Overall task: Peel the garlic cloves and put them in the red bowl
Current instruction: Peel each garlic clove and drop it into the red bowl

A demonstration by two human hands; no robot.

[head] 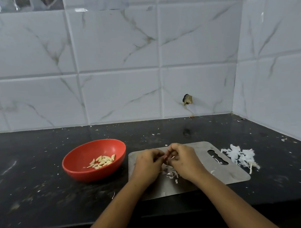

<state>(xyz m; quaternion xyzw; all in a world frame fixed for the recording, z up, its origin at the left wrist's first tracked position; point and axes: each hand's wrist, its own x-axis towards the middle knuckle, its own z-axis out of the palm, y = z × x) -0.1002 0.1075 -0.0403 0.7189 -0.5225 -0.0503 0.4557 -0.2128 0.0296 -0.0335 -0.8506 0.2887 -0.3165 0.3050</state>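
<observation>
Pinched together at the fingertips, the left grip [148, 164] and right grip [183, 160] meet low over a steel chopping board [221, 173]. Both curl round the same small pale thing [173, 157]. From the task I'd judge it a garlic clove, though the fingers hide nearly all of it. Holding it from both sides lets one grip steady the clove while the other picks at the skin; I cannot tell which does which.

At six o'clock, right under the grips, torn skin scraps [170, 174] lie on the board, which seems to serve as a catch for the mess. At nine o'clock, just beside the board but apart from it, sits the red bowl [75, 172] with a small heap of peeled cloves [101, 161] on its floor. A finished clove would need only a short reach left. At three o'clock, off the board's handle end, a pile of white papery skins [241, 154] lies on the black surface [35, 184], on the side away from the bowl, likely so that peel and clean cloves don't mix. At twelve o'clock stands the marbled tile wall [117, 62] with a small broken hole [187, 99]. No brand, label or writing can be read anywhere.
</observation>
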